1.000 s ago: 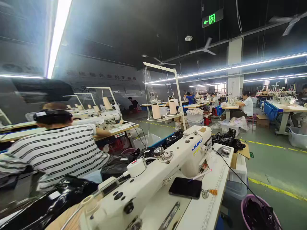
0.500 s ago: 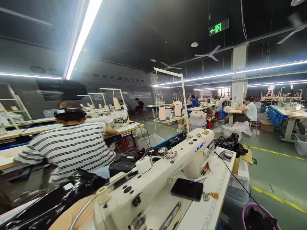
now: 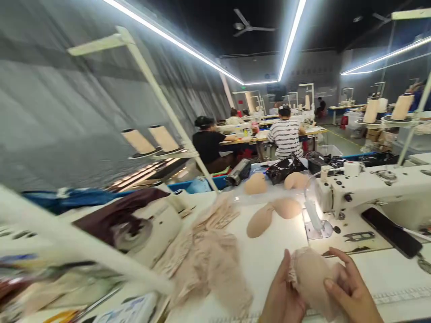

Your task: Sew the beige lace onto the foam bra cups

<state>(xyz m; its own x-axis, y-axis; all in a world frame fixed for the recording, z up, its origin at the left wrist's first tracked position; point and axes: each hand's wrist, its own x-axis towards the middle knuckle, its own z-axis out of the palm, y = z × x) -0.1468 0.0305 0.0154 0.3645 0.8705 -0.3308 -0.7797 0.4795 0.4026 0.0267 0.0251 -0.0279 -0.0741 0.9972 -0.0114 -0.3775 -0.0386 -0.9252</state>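
Note:
A beige padded cup piece with a lacy edge is held between both hands, low in the head view. My left hand grips its left side, thumb pointing up. On its right side, my right hand pinches the fabric between thumb and fingers. Beyond the hands lies a joined pair of beige cups on the white table. Crumpled beige lace fabric is heaped to the left. The sewing machine stands at the right, its lamp lighting the needle plate.
A black phone and thread snips lie on the machine bed. Two more cups, black plastic bags and a roll sit at the table's back. Thread stands rise left and right. Several people sit at machines beyond.
The view has swung left and down from the room and machine to the worktable. Both hands and the held cup piece now show; neither hand was visible before.

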